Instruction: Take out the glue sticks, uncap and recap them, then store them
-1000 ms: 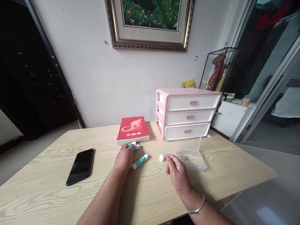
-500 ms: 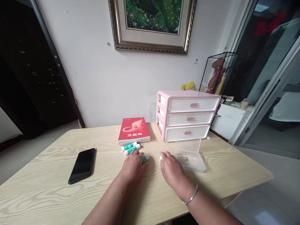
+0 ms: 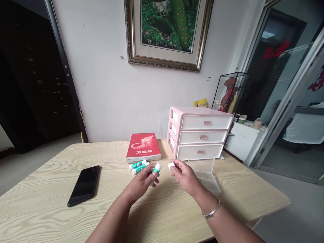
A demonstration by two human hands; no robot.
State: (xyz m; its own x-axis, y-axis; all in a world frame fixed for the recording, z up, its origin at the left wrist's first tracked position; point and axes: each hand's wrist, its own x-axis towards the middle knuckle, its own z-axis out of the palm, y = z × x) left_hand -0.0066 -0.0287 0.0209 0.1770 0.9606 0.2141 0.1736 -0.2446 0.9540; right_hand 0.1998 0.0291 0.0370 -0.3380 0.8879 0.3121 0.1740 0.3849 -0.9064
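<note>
The left hand (image 3: 141, 182) is raised above the counter (image 3: 50, 216) with its grip closed on a glue stick (image 3: 156, 168) — a green-and-white tube whose white end points up and away from the person. The right hand (image 3: 186, 175) is lifted beside it, its thumb and fingertips pinched on a small white cap (image 3: 171, 165). Cap and glue stick are near each other but apart, with a narrow gap between them. A metal bracelet (image 3: 212, 211) circles the right wrist.

Just behind the left hand, two more glue sticks (image 3: 138, 166) lie side by side on the counter, touching or nearly so, right in front of a red book (image 3: 143, 147) that lies flat. To the right of the book stands a pink set of drawers (image 3: 201, 133) with three white fronts, all shut. A clear plastic box (image 3: 206, 173) lies open in front of the drawers, behind and to the right of the right hand — what it contains cannot be made out. Well to the left, a black phone (image 3: 84, 185) lies face up on the counter. A framed picture (image 3: 168, 32) hangs on the wall above.
</note>
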